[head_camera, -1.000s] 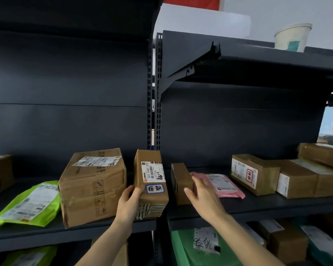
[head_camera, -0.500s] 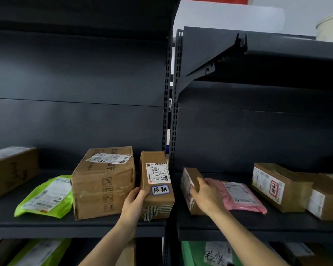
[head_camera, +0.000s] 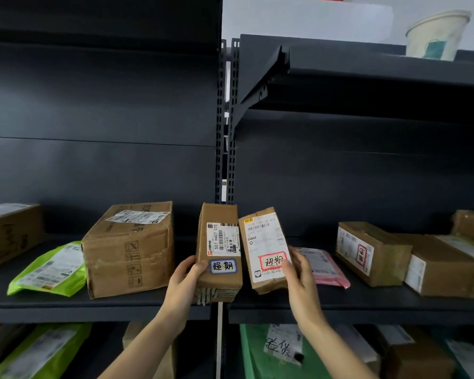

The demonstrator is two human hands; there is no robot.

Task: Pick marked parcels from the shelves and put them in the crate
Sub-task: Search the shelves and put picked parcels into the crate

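The left hand (head_camera: 185, 283) grips the blue-tagged box (head_camera: 219, 253), thumb curled onto its face, at the shelf's (head_camera: 367, 310) front edge. Just beside it, the right hand (head_camera: 298, 277) holds the red-tagged box (head_camera: 266, 250), tilted, fingers wrapped round its side.

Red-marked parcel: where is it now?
The red-marked parcel is centre of the head view, gripped by the right hand, beside the blue-marked parcel, left of the pink mailer.

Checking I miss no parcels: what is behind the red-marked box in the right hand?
A pink mailer bag lies on the shelf behind the red-marked box; its left end is hidden by box and right hand.
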